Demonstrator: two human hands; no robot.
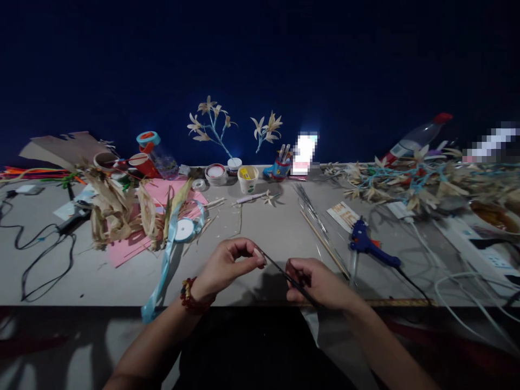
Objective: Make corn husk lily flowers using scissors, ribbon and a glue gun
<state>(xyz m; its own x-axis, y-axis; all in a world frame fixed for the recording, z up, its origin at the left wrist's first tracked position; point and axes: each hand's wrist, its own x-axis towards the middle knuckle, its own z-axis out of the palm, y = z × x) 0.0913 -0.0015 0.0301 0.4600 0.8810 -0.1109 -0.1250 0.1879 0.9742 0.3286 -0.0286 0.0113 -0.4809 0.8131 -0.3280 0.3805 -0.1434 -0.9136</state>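
Dark stick [277,267], lower end indistinct.

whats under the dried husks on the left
Pink paper shows from under the dried husks, sticking out toward the table's front edge. Whatever else lies beneath is covered and can't be seen.

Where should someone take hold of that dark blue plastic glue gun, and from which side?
Probably around the middle of its long, slim blue handle, the right hand coming from above and the near side. The handle sticks out rightward from the thicker body, looking narrow enough for fingers to wrap. The thin black cord leaves its right tip, so fingers might stay short of it.
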